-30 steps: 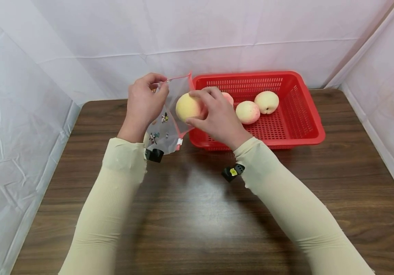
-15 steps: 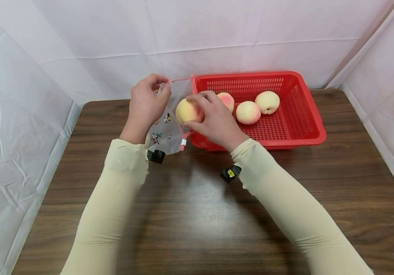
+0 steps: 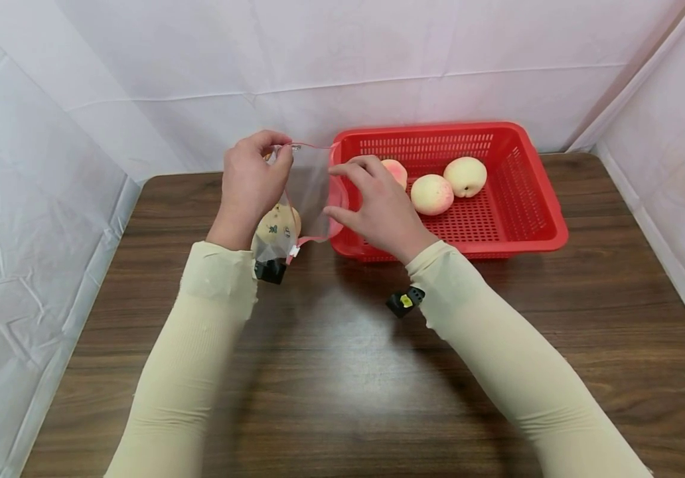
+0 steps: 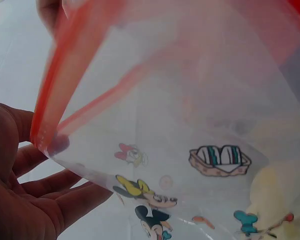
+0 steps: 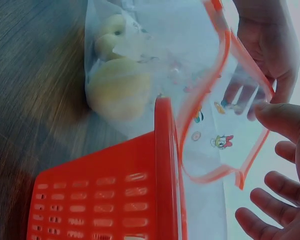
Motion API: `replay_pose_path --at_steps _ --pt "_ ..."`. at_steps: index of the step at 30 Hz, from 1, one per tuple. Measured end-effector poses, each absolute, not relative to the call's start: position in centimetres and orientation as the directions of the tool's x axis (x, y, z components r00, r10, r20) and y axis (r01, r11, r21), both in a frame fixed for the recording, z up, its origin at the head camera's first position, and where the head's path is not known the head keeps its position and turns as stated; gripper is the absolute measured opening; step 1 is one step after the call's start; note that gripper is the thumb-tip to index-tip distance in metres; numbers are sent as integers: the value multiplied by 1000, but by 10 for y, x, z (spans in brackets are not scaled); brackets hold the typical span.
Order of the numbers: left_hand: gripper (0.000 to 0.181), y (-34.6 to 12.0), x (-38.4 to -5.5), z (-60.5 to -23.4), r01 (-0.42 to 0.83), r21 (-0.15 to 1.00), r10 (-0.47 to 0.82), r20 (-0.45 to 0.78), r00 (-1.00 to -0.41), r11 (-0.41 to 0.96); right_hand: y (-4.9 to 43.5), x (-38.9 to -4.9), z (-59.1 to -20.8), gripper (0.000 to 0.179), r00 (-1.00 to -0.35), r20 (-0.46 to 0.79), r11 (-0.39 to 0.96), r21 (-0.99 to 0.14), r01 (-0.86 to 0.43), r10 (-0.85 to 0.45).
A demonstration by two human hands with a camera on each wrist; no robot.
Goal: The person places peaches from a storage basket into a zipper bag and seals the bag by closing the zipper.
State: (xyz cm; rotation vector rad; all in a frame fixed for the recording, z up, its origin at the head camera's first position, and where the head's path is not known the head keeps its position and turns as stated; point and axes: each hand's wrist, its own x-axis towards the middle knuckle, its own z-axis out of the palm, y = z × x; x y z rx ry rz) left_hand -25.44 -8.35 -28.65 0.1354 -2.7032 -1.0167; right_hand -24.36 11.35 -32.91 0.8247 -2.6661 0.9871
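At the left of the head view my left hand pinches the red-edged mouth of a clear zip bag printed with cartoon figures. Inside the bag, low down, a yellow peach shows through the plastic; the right wrist view has pale peaches resting in the bag's bottom. My right hand holds nothing, its fingers spread just outside the bag's gaping mouth. A white slider sits at the near end of the red seal.
Right of the bag stands a red plastic basket, its left rim close against the bag's mouth. In it lie a pale peach, a pink-tinged peach and a pinker peach partly behind my right hand. White cloth hangs behind the table.
The peach has left my right hand and gone into the bag. My right fingers have spread, and the bag's lower part has shifted left. My left hand keeps its pinch.
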Motion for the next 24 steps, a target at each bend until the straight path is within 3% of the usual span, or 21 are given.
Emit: replay_pose_path --at_steps 17,24 --pt "31 -87 -260 -275 20 648 -212 277 -937 762 149 -258 -338 43 -876 318 655 -581 -483 -364" --pt "35 -101 -271 -255 -76 635 -301 256 -919 769 167 -264 -340 43 -919 242 703 -591 -395 -312"
